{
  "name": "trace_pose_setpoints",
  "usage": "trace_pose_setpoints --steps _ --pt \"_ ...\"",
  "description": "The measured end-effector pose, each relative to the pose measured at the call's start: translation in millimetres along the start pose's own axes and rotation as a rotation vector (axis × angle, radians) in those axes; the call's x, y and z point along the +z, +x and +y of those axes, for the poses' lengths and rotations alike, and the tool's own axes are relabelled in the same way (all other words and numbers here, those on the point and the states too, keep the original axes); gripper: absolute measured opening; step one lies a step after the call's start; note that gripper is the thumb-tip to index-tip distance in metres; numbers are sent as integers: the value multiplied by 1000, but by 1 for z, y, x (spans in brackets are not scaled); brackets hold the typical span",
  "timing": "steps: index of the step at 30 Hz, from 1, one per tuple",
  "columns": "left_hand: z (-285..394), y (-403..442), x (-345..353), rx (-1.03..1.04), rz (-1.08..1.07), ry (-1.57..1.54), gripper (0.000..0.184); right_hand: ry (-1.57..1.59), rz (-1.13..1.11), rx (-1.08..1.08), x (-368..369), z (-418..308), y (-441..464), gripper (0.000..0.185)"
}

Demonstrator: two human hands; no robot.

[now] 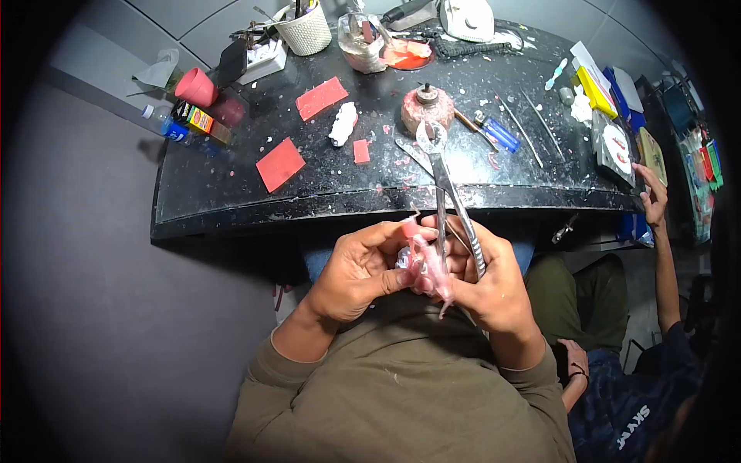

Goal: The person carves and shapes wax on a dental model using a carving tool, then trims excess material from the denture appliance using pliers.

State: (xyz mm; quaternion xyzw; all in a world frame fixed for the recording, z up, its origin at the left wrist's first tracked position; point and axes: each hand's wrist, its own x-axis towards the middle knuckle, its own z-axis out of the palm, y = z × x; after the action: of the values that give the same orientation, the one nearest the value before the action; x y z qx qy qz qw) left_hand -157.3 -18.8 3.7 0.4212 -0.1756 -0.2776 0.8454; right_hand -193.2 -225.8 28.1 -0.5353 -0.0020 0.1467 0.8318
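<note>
Above my lap, in front of the table edge, my left hand (359, 270) is closed on an irregular pink wax-like piece (430, 270) with thin projecting ends. A whitish lump shows at its left side, partly hidden by my fingers. My right hand (494, 285) is closed around the handles of metal pliers (455, 197), and its thumb also presses on the pink piece. The pliers' curved jaws point away from me, over the table, in front of a pink-stained burner (427, 110). A flat metal blade-like tool (414, 157) lies beside the pliers.
On the black table (224, 181) lie red wax sheets (280, 164), a white lump (343, 125), a blue lighter (500, 134) and thin metal instruments (521, 131). A cup of tools (305, 31) stands behind. At right, another person's hand (654, 197) touches the table edge.
</note>
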Motion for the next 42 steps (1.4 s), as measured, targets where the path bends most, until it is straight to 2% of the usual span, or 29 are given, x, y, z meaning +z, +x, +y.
trace_pose_setpoints --steps 3,6,10,17,23,27,34,36,42 --pt "1 2 7 0 85 38 57 32 -9 4 0 0 0 54" --pt "-5 1 -8 -10 -26 -54 54 72 -41 25 -2 1 2 50" --pt "-2 3 1 -14 16 -67 52 60 -50 8 -1 2 3 46" --pt "-2 4 3 -52 53 -121 52 13 31 39 9 -7 -2 47" --pt "-9 3 0 -31 31 -164 46 -13 60 36 11 -11 -7 50" --pt "-10 7 4 -28 12 -303 53 -84 67 -10 10 -12 -8 51" --pt "-14 9 -3 -30 -60 -258 52 -116 100 -53 8 -13 -9 52" --pt "-16 9 -3 -78 -27 -348 50 -97 116 -50 10 -15 -10 52" --pt "-20 12 -4 -42 -67 -383 48 -81 127 -51 7 -14 -11 52"
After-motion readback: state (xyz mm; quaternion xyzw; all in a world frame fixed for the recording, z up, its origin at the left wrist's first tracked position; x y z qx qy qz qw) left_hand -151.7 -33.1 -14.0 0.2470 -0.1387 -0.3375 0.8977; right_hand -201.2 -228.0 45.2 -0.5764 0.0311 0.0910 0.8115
